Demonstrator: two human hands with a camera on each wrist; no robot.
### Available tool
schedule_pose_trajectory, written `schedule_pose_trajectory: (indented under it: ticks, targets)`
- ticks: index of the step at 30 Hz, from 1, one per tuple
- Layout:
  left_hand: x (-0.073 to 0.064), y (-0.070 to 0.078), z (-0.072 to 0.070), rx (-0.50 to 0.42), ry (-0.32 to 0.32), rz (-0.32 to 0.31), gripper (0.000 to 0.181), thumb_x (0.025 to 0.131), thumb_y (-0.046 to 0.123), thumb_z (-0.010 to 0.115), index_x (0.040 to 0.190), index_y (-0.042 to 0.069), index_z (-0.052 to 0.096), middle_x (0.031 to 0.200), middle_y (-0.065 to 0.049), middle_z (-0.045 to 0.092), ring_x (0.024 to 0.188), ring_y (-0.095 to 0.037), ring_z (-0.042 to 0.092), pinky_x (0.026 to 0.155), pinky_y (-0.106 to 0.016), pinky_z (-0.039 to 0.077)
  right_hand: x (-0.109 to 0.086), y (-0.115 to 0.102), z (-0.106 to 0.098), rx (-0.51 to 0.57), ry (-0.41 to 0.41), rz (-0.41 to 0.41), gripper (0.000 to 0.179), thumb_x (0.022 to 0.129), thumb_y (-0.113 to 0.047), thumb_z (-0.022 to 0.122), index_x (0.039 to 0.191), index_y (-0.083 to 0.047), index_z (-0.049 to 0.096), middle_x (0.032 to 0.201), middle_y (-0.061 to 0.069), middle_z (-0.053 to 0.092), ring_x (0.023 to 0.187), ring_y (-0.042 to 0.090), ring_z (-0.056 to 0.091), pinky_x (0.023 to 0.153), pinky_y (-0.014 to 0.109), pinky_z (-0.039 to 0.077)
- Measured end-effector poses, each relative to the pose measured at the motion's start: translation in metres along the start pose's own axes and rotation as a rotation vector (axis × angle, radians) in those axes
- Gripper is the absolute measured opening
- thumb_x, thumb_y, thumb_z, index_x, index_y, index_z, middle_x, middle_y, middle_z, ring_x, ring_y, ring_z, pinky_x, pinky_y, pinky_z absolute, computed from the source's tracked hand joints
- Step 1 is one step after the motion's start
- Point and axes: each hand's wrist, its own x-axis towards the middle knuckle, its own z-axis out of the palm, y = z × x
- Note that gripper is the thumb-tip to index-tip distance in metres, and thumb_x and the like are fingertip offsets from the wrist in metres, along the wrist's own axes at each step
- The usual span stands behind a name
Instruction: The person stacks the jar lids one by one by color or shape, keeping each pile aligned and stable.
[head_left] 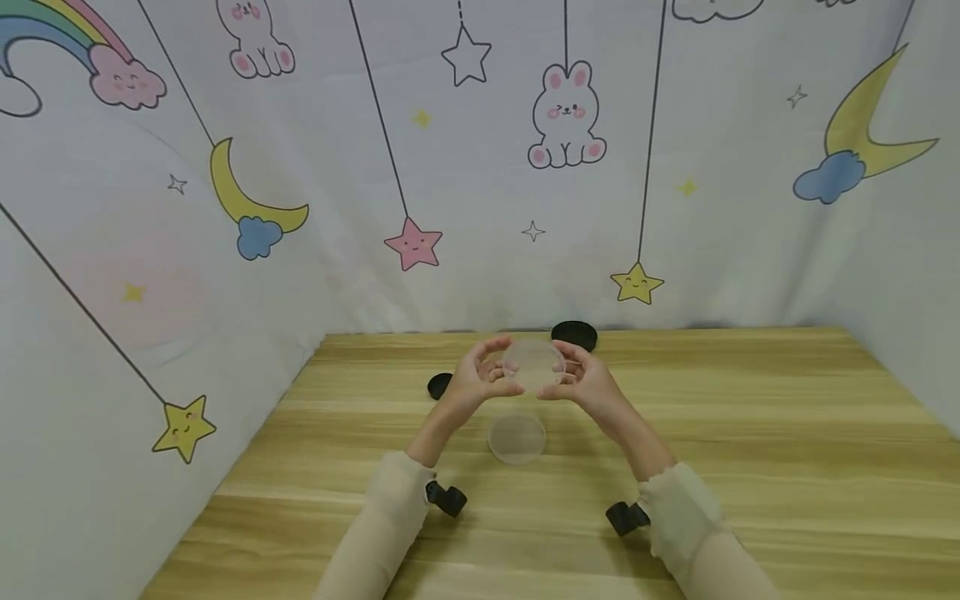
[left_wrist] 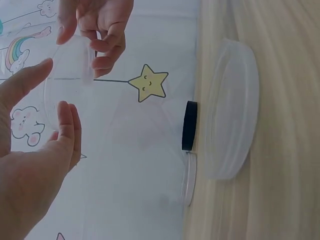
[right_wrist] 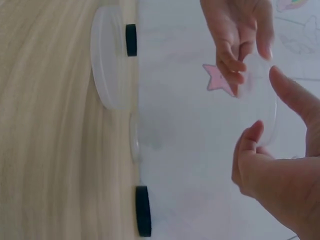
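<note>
Raised above the table, a clear round plastic piece [head_left: 534, 364], shallow like a lid or dish, is held by its edges between both hands. My left hand [head_left: 474, 377] grips its left side, with the thumb low and the fingers curled around the rim. On the opposite side my right hand [head_left: 590, 385] does the same. In the left wrist view the clear piece [left_wrist: 70, 75] stands on edge, and it is faint in the right wrist view [right_wrist: 262, 110]. A larger-looking translucent round lid or dish [head_left: 517, 439] lies on the table below the hands.
One black round lid [head_left: 574, 335] lies at the table's back edge, and a smaller black one [head_left: 438, 386] is partly behind the left hand. Another thin clear disc [left_wrist: 189, 180] shows low on the wooden table [head_left: 750, 433]. A patterned white cloth [head_left: 495, 183] hangs behind.
</note>
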Motion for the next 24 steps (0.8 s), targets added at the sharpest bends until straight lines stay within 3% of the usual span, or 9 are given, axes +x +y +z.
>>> schedule_pose_trajectory:
  ticks: [4,8,13,17,21,24]
  targets:
    - [-0.009,-0.007,-0.007,0.04,-0.027,-0.045,0.079,0.082,-0.004,0.069,0.15,0.0,0.03,0.148,-0.024,0.037,0.115,-0.032,0.053,0.086,-0.021,0.05,0.0,0.006,0.007,-0.009,-0.031,0.016,0.083,0.084,-0.005,0.073,0.153,-0.006,0.027,0.141,0.024,0.04,0.128,0.038,0.044,0.097,0.033,0.049]
    - [-0.016,-0.013,-0.013,0.064,-0.057,-0.067,0.08,0.082,0.001,0.072,0.151,0.004,0.032,0.146,-0.025,0.039,0.119,-0.043,0.048,0.086,-0.021,0.05,0.002,0.012,0.012,-0.022,-0.048,0.057,0.082,0.083,-0.004,0.074,0.152,-0.006,0.03,0.143,0.024,0.039,0.13,0.039,0.042,0.099,0.039,0.047]
    - [-0.025,-0.02,-0.019,0.114,-0.093,-0.099,0.084,0.083,0.002,0.073,0.153,0.003,0.027,0.153,-0.024,0.028,0.108,-0.029,0.055,0.086,-0.024,0.05,0.004,0.023,0.018,-0.049,-0.096,0.08,0.081,0.08,-0.006,0.078,0.149,-0.004,0.034,0.141,0.024,0.04,0.124,0.036,0.044,0.091,0.03,0.048]
    - [-0.03,-0.025,-0.022,0.159,-0.109,-0.12,0.083,0.082,0.003,0.075,0.152,0.002,0.03,0.144,-0.03,0.034,0.092,-0.016,0.054,0.08,-0.023,0.048,0.006,0.031,0.02,-0.09,-0.136,0.062,0.08,0.079,-0.008,0.079,0.147,-0.003,0.037,0.136,0.023,0.042,0.118,0.033,0.044,0.089,0.03,0.046]
    - [-0.03,-0.029,-0.022,0.226,-0.136,-0.125,0.083,0.08,0.006,0.078,0.148,0.0,0.032,0.134,-0.031,0.039,0.095,-0.022,0.049,0.079,-0.026,0.046,0.007,0.037,0.016,-0.146,-0.172,0.031,0.082,0.077,-0.006,0.079,0.147,0.001,0.036,0.14,0.024,0.041,0.123,0.036,0.042,0.1,0.039,0.043]
    - [-0.032,-0.033,-0.022,0.29,-0.143,-0.12,0.082,0.078,0.007,0.08,0.144,-0.005,0.033,0.132,-0.029,0.041,0.103,-0.029,0.049,0.082,-0.027,0.048,0.007,0.04,0.016,-0.182,-0.2,0.01,0.082,0.076,-0.005,0.08,0.146,0.003,0.036,0.139,0.024,0.04,0.122,0.038,0.043,0.098,0.041,0.044]
